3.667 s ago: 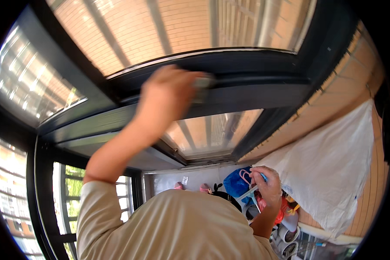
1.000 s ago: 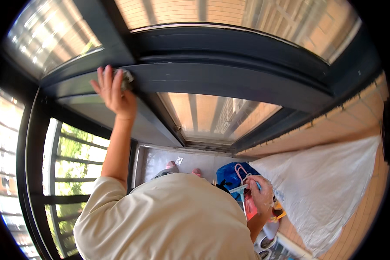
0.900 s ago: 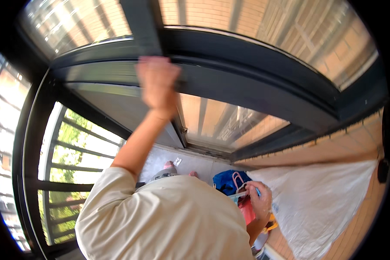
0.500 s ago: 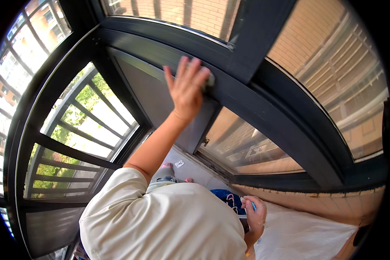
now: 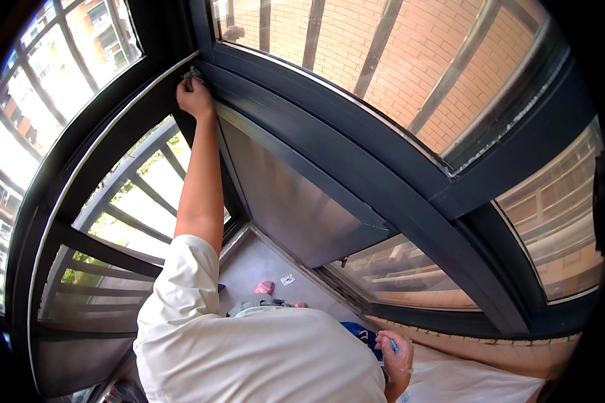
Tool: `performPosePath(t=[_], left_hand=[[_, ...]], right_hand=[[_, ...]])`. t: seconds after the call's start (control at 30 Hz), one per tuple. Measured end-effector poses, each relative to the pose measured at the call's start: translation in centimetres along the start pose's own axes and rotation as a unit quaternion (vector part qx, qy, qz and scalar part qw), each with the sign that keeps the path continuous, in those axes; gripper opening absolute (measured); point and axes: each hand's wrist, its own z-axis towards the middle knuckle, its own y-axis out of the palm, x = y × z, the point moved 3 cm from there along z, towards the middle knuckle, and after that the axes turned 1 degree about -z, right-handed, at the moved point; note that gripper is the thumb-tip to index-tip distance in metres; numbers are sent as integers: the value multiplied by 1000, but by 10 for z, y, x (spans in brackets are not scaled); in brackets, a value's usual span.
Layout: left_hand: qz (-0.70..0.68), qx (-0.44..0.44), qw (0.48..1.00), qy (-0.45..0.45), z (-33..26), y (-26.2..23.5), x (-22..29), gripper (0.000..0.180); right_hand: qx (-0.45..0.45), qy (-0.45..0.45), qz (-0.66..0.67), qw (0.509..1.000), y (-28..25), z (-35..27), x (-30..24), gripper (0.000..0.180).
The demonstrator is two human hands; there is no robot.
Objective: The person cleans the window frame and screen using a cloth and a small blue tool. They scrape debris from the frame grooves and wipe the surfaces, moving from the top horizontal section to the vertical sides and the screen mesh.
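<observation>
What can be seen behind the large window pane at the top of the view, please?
Behind the window pane stand several bars, with a brick wall beyond them. Whatever the bars and the dark frame cover cannot be seen.

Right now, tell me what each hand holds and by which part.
The left hand holds a crumpled greyish wad by its near end. The right hand grips a slim blue piece; which part of it cannot be told.

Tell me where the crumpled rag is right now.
In the head view's upper left, the crumpled rag is in the left hand, at the corner of the dark window frame.
</observation>
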Motion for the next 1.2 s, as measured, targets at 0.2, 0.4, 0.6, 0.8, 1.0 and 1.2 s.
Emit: performPosePath(t=[0.2, 0.4, 0.6, 0.8, 1.0, 1.2], left_hand=[[-103, -54, 980, 164, -81, -28, 68, 7], [-43, 20, 998, 42, 3, 1, 29, 10], [-135, -80, 978, 137, -42, -20, 86, 7], [-204, -142, 953, 171, -84, -12, 159, 6], [-351, -275, 806, 388, -181, -68, 210, 29], [-428, -490, 494, 576, -263, -86, 243, 33]], right_hand=[[-8, 15, -15, 1000, 29, 10, -17, 17], [-23, 7, -14, 1000, 46, 26, -42, 15], [-34, -33, -44, 998, 67, 28, -48, 16], [-6, 24, -26, 999, 79, 14, -59, 16], [21, -7, -32, 999, 77, -20, -52, 16], [88, 2, -48, 995, 48, -68, -15, 16]])
